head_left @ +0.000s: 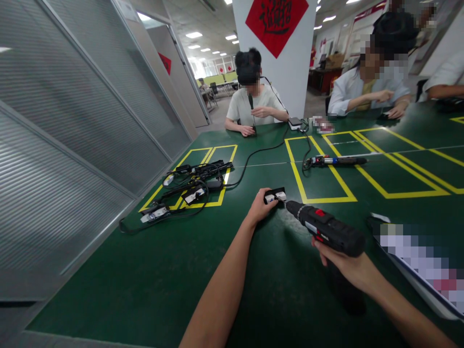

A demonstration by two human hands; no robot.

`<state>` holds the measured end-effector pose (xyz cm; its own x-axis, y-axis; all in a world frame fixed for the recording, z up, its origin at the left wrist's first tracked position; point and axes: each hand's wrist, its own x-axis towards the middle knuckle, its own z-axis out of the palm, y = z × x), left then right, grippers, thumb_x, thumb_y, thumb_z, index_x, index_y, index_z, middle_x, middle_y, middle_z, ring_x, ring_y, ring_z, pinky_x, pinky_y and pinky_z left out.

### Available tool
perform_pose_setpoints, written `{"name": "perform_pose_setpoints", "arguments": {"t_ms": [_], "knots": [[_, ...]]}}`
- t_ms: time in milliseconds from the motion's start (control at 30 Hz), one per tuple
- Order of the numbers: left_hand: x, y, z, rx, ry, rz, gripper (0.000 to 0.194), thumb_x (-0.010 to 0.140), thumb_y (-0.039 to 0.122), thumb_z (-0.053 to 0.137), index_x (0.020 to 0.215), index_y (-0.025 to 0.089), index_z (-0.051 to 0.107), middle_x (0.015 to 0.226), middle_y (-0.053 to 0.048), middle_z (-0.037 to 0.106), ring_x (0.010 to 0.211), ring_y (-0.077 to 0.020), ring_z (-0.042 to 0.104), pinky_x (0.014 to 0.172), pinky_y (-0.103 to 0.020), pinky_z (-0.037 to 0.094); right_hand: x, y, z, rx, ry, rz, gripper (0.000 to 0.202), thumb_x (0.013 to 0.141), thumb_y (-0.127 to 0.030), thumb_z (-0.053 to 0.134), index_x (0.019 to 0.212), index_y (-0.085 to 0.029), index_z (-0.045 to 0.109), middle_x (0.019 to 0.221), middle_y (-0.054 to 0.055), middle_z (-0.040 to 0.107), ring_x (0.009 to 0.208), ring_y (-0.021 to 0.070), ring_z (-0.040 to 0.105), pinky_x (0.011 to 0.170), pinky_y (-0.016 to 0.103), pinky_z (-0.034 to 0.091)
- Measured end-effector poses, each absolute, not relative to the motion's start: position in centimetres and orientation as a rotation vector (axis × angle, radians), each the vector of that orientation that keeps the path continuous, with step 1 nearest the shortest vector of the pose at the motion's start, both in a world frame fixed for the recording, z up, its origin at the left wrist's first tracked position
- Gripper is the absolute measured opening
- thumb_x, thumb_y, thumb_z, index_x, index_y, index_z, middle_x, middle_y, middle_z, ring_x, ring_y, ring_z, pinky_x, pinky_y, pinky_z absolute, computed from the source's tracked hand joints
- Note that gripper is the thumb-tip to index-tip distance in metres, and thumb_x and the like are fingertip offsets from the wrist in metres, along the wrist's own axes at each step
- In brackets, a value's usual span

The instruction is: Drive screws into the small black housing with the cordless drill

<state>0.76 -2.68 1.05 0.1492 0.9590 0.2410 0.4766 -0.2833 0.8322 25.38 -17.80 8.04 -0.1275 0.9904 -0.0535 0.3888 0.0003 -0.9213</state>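
A worker's R hand [335, 256] is wrapped around the grip of a blk-and-red cordless drill [326, 227], fingers closed, the chuck pointing L; the L hand [261, 207] holds a small blk part w/ white labels [276, 195] btwn thumb and fingers, low over the tabletop. The part sits directly ahead of the drill's nose; can't tell if the bit touches it.

All this is at a dk green table [174, 290] marked w/ yellow tape [329, 199]. Just beyond the part, to the R, a slim tool w/ a blue band [337, 161] lies across the tape lines, a coiled cord at its L end. Well to the L, a tangle of blk cables and adapters [215, 185], some w/ white labels, lies in and around taped boxes. Near the R forearm: a flat item [416, 270], mostly pixelated.

Across the table, a co-worker in a white T-shirt [270, 99] and headset holds a blk-handled tool [251, 101] upright over a small dk piece. Farther R, a 2nd co-worker in a lt blue shirt [342, 92]. Bkgd: white column [241, 29] w/ red diamond sign [277, 24]; ribbed partition, L [72, 121].
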Motion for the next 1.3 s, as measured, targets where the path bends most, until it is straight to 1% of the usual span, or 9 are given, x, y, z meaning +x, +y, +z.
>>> {"name": "perform_pose_setpoints", "arguments": {"t_ms": [133, 233, 333, 533, 700, 833, 967, 1100, 1300], "knots": [[0.7, -2.6, 0.9, 1.855, 1.356, 1.068, 0.046, 0.076, 0.034, 0.060, 0.117, 0.018, 0.048, 0.108, -0.007, 0.056, 0.096, -0.0175, 0.054, 0.088, -0.032, 0.043, 25.4, -17.8, 8.2, -1.486, -1.625, 1.238, 0.028, 0.084, -0.038, 0.056, 0.063, -0.022, 0.065, 0.073, 0.005, 0.072, 0.084, 0.0244, 0.068, 0.073, 0.036, 0.053], [0.7, -2.5, 0.8, 1.876, 1.336, 1.073, 0.046, 0.076, 0.034, 0.060, 0.117, 0.018, 0.048, 0.107, -0.007, 0.056, 0.096, -0.0174, 0.054, 0.088, -0.032, 0.043, 25.4, -17.7, 8.3, -1.510, -1.623, 1.271, 0.030, 0.083, -0.039, 0.056, 0.059, -0.022, 0.062, 0.077, 0.006, 0.071, 0.087, 0.0254, 0.066, 0.071, 0.036, 0.053], [0.6, -2.5, 0.7, 1.887, 1.330, 1.077, 0.047, 0.075, 0.034, 0.061, 0.117, 0.018, 0.048, 0.107, -0.007, 0.055, 0.095, -0.0173, 0.054, 0.088, -0.031, 0.043, 25.4, -17.5, 8.5, -1.536, -1.611, 1.291, 0.030, 0.083, -0.040, 0.056, 0.060, -0.022, 0.060, 0.073, 0.005, 0.069, 0.081, 0.0243, 0.066, 0.068, 0.035, 0.052], [0.6, -2.5, 0.7, 1.893, 1.336, 1.075, 0.047, 0.074, 0.034, 0.062, 0.117, 0.018, 0.048, 0.107, -0.007, 0.056, 0.096, -0.0174, 0.054, 0.087, -0.031, 0.043, 25.4, -17.7, 9.0, -1.577, -1.602, 1.324, 0.031, 0.083, -0.043, 0.054, 0.063, -0.022, 0.063, 0.061, 0.002, 0.063, 0.062, 0.0206, 0.063, 0.058, 0.033, 0.050], [0.7, -2.7, 1.1, 1.879, 1.346, 1.065, 0.047, 0.074, 0.033, 0.062, 0.116, 0.018, 0.048, 0.107, -0.007, 0.056, 0.096, -0.0174, 0.054, 0.088, -0.031, 0.043, 25.3, -17.7, 9.1, -1.543, -1.586, 1.335, 0.023, 0.083, -0.041, 0.054, 0.078, -0.022, 0.067, 0.060, 0.001, 0.062, 0.064, 0.0198, 0.063, 0.061, 0.032, 0.050], [0.8, -2.9, 1.5, 1.862, 1.342, 1.064, 0.048, 0.074, 0.031, 0.062, 0.119, 0.018, 0.048, 0.110, -0.007, 0.055, 0.099, -0.0179, 0.054, 0.091, -0.032, 0.042, 25.3, -17.8, 9.0, -1.542, -1.573, 1.341, 0.024, 0.083, -0.043, 0.054, 0.084, -0.023, 0.067, 0.063, 0.000, 0.063, 0.063, 0.0191, 0.062, 0.061, 0.032, 0.050], [0.8, -3.0, 1.8, 1.918, 1.302, 1.074, 0.046, 0.076, 0.028, 0.061, 0.120, 0.021, 0.050, 0.114, -0.007, 0.052, 0.103, -0.0175, 0.052, 0.095, -0.033, 0.040, 25.3, -17.9, 8.3, -1.563, -1.565, 1.328, 0.027, 0.083, -0.047, 0.053, 0.084, -0.023, 0.067, 0.064, 0.001, 0.064, 0.065, 0.0205, 0.063, 0.060, 0.034, 0.051], [0.8, -2.9, 1.8, 1.974, 1.283, 1.043, 0.032, 0.077, 0.028, 0.060, 0.108, 0.021, 0.060, 0.110, -0.006, 0.050, 0.105, -0.0169, 0.052, 0.097, -0.031, 0.039, 25.4, -17.9, 7.8, -1.569, -1.569, 1.324, 0.026, 0.082, -0.047, 0.056, 0.087, -0.024, 0.067, 0.063, 0.001, 0.065, 0.066, 0.0211, 0.064, 0.060, 0.034, 0.051], [0.8, -2.8, 1.6, 1.978, 1.273, 1.046, 0.029, 0.078, 0.028, 0.060, 0.105, 0.021, 0.061, 0.111, -0.006, 0.048, 0.107, -0.0165, 0.051, 0.098, -0.031, 0.039, 25.3, -18.0, 8.1, -1.584, -1.557, 1.322, 0.025, 0.082, -0.046, 0.056, 0.076, -0.024, 0.067, 0.060, 0.001, 0.064, 0.065, 0.0214, 0.064, 0.057, 0.032, 0.051]]}}
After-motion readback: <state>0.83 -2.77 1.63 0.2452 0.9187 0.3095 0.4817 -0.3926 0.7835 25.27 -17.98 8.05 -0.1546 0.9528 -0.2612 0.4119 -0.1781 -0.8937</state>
